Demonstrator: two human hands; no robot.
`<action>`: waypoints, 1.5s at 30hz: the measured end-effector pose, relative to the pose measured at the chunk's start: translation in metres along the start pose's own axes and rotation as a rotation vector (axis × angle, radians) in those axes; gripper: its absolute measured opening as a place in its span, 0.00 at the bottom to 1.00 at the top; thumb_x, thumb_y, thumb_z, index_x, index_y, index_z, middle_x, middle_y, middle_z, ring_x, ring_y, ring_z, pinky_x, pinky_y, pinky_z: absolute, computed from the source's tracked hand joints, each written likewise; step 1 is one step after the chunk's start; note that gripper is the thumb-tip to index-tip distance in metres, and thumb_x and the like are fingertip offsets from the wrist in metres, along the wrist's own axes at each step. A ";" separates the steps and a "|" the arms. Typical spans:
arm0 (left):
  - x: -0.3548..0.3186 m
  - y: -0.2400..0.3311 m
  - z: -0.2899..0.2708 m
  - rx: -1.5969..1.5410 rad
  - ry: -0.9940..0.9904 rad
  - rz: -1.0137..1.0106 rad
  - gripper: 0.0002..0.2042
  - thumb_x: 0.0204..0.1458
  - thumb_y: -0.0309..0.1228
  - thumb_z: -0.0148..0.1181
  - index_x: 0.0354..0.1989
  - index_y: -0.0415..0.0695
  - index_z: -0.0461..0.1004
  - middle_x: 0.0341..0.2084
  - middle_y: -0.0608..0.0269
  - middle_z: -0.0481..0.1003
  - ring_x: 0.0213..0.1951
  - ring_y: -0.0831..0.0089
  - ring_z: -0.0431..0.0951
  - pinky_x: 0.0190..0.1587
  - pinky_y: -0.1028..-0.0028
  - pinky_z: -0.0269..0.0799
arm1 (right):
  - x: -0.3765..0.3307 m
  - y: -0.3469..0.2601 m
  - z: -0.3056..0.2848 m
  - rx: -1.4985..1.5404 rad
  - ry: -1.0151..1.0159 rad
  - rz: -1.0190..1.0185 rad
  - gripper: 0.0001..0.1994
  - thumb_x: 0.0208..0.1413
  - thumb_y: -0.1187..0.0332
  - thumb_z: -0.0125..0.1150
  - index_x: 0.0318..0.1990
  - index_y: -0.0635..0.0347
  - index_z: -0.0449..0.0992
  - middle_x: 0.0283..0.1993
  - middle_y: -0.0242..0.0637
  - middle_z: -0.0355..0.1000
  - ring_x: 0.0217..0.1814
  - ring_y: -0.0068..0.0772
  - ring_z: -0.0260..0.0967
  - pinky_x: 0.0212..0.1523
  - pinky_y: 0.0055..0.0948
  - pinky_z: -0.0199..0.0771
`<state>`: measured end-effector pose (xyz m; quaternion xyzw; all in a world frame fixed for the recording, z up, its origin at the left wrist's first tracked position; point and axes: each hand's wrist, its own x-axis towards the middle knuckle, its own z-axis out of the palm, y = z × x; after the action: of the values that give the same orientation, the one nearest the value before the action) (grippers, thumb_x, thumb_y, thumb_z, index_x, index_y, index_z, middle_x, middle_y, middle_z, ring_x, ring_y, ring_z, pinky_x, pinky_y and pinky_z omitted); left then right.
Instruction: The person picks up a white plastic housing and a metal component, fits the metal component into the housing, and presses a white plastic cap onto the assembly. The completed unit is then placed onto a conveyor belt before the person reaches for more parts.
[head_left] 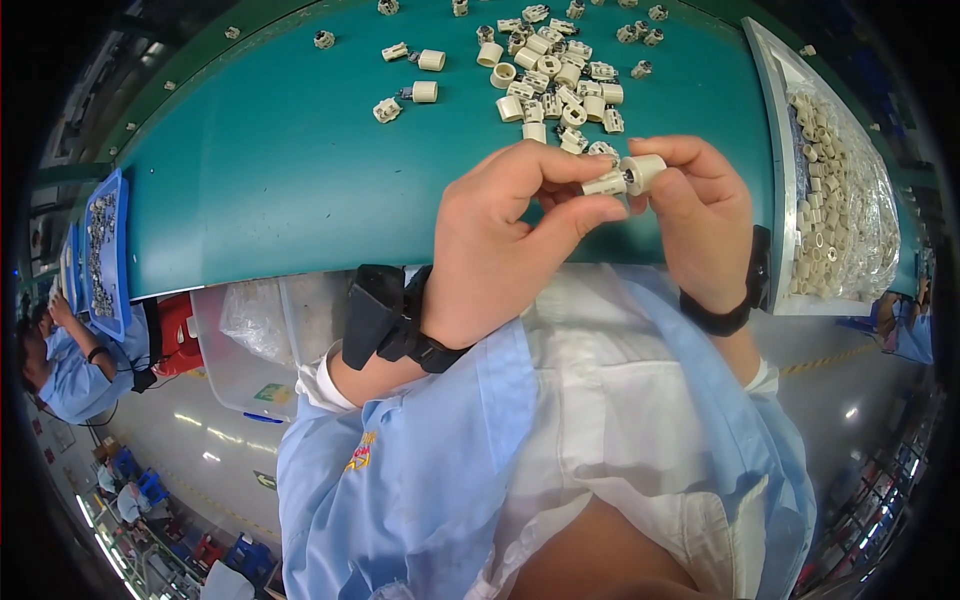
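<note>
In hand: your left hand (520,240) pinches a small white plastic fitting (606,184); your right hand (700,215) grips a cream cylindrical cap (643,171) pressed against it, just above the table's near edge. Joining looks under way. Loose pieces (550,75) wait at the far edge. Surface: green table (300,170); tray of cream parts (835,190) at right edge, blue tray (105,250) at left. Workshop floor below.

Cream cylindrical parts (548,75) lie on the teal table (280,170); left of it is a blue tray (118,250). Near the table's edge, pale blue sleeves (420,460) and black wrist straps (716,318).
</note>
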<state>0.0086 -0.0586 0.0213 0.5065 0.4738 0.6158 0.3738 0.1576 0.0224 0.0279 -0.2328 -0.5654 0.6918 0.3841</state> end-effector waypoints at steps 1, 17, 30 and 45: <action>0.000 0.001 0.000 0.001 -0.001 0.000 0.12 0.42 0.17 0.56 0.37 0.34 0.67 0.30 0.61 0.70 0.32 0.79 0.70 0.34 0.83 0.67 | 0.000 -0.001 0.000 -0.010 0.001 0.001 0.13 0.48 0.70 0.57 0.40 0.67 0.69 0.33 0.33 0.70 0.30 0.15 0.64 0.31 0.13 0.65; 0.001 0.006 0.002 -0.354 0.009 -0.198 0.09 0.50 0.26 0.51 0.38 0.37 0.66 0.28 0.60 0.72 0.29 0.80 0.72 0.32 0.83 0.68 | -0.003 -0.009 0.004 -0.110 0.036 -0.004 0.11 0.47 0.75 0.54 0.39 0.69 0.68 0.33 0.37 0.69 0.31 0.21 0.64 0.34 0.17 0.65; -0.001 0.003 -0.001 -0.315 0.005 -0.206 0.09 0.52 0.32 0.48 0.35 0.39 0.66 0.26 0.61 0.72 0.26 0.80 0.72 0.29 0.83 0.67 | -0.003 -0.009 0.008 -0.066 -0.060 -0.065 0.13 0.46 0.78 0.56 0.41 0.70 0.68 0.36 0.39 0.69 0.38 0.23 0.67 0.40 0.19 0.68; -0.001 -0.009 -0.002 -0.132 0.005 -0.121 0.07 0.50 0.29 0.51 0.33 0.39 0.64 0.27 0.62 0.72 0.27 0.80 0.72 0.30 0.83 0.67 | 0.009 -0.006 0.004 -0.117 -0.208 0.089 0.11 0.47 0.75 0.55 0.40 0.66 0.68 0.36 0.34 0.68 0.34 0.18 0.65 0.34 0.16 0.66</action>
<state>0.0063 -0.0572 0.0119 0.4497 0.4630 0.6233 0.4415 0.1510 0.0271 0.0358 -0.2067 -0.6309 0.6943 0.2779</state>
